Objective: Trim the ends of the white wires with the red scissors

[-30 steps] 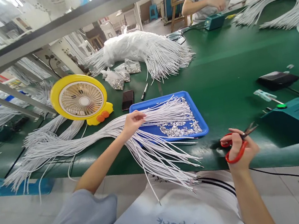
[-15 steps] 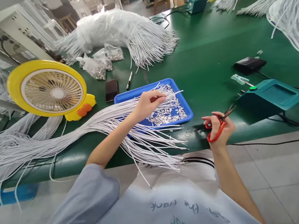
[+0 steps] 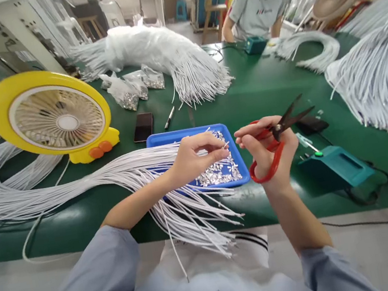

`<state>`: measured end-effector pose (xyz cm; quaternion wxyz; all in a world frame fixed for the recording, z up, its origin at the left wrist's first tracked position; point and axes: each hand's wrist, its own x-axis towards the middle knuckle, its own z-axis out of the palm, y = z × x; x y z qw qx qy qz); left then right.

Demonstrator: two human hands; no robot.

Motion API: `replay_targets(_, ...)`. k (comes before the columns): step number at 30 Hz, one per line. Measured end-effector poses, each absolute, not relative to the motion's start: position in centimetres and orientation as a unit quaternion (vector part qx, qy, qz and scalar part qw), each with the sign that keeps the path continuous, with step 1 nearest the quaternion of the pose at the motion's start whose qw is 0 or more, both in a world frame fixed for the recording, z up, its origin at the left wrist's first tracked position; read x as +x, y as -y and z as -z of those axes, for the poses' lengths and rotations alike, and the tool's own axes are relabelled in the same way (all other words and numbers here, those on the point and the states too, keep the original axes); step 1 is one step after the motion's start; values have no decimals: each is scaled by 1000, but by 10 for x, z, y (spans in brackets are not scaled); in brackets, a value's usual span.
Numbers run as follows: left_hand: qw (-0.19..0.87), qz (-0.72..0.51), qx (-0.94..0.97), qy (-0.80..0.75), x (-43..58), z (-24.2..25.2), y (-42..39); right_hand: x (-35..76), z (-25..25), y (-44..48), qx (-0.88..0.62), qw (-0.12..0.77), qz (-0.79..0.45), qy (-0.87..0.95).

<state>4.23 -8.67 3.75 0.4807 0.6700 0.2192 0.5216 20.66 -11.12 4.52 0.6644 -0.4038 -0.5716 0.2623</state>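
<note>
My left hand (image 3: 199,157) is over the blue tray (image 3: 184,133), its thumb and fingertips pinching the end of a white wire (image 3: 227,145). Beneath and around it fans a bundle of white wires (image 3: 123,169), whose loose ends hang over the table's front edge. Small silvery metal pieces (image 3: 217,176) lie in the tray's right half. To the right of the tray, my right hand (image 3: 271,152) holds red-handled scissors (image 3: 271,164) with fingers through the loops. The dark blades stand apart and point up to the right, away from the wire. The right fingertips are close to the left ones.
A yellow fan (image 3: 51,115) stands at left. Behind the tray lie a phone (image 3: 143,127), a pen (image 3: 169,118) and bags of metal pieces (image 3: 126,95). A teal device (image 3: 342,165) with a cord sits right. Wrapped wire bundles (image 3: 156,52) lie farther back; a person (image 3: 257,10) sits opposite.
My right hand has come up and left with the scissors, close to my left hand, and the blades have spread wider. The camera view has shifted. My left hand stays over the tray.
</note>
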Motion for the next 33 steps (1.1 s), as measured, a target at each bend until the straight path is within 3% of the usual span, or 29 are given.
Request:
replay_targets(5, 473, -517, 665, -258, 36, -41, 68, 193, -59, 89, -384, 667, -269, 579)
replay_targets(14, 493, -542, 617, -286, 37, -38, 62, 194, -54, 84, -392, 590, -339, 619)
replay_targets(20, 477, -542, 630, -285, 40, -33, 61, 194, -52, 82, -420, 582, -292, 632)
replay_targets(33, 312, -593, 691, -272, 42, -29, 61, 193, -51, 82, -409, 586, -304, 631)
